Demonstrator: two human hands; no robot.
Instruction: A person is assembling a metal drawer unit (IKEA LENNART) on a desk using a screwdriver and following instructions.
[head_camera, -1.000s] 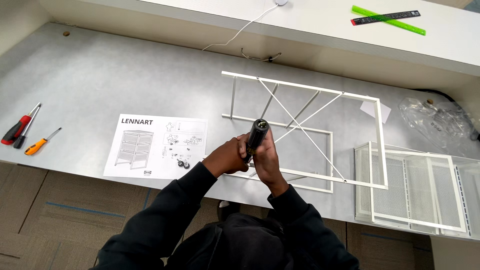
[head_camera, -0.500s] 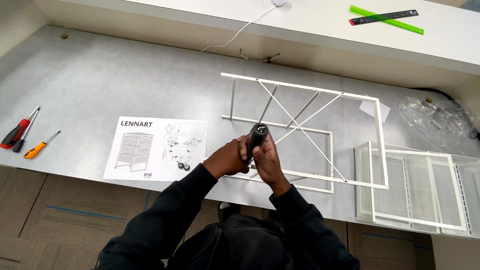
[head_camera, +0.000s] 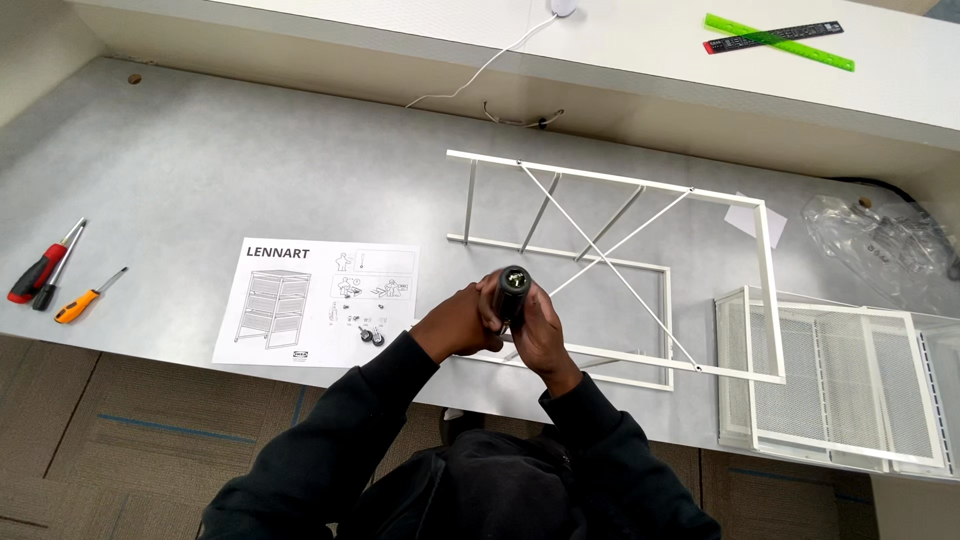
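Head view | left hand (head_camera: 462, 322) and right hand (head_camera: 540, 330) both wrapped round black-handled screwdriver (head_camera: 514, 290), held upright over near rail of white wire frame (head_camera: 640, 270), likely for downward pressure | frame flat on grey desk (head_camera: 250, 170) | instruction sheet (head_camera: 320, 300) beside left hand | mesh drawers (head_camera: 830, 385) right | spare screwdrivers (head_camera: 55, 280) far left

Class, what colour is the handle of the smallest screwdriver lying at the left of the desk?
Orange: the smallest screwdriver has an orange handle, seen best in the head view.
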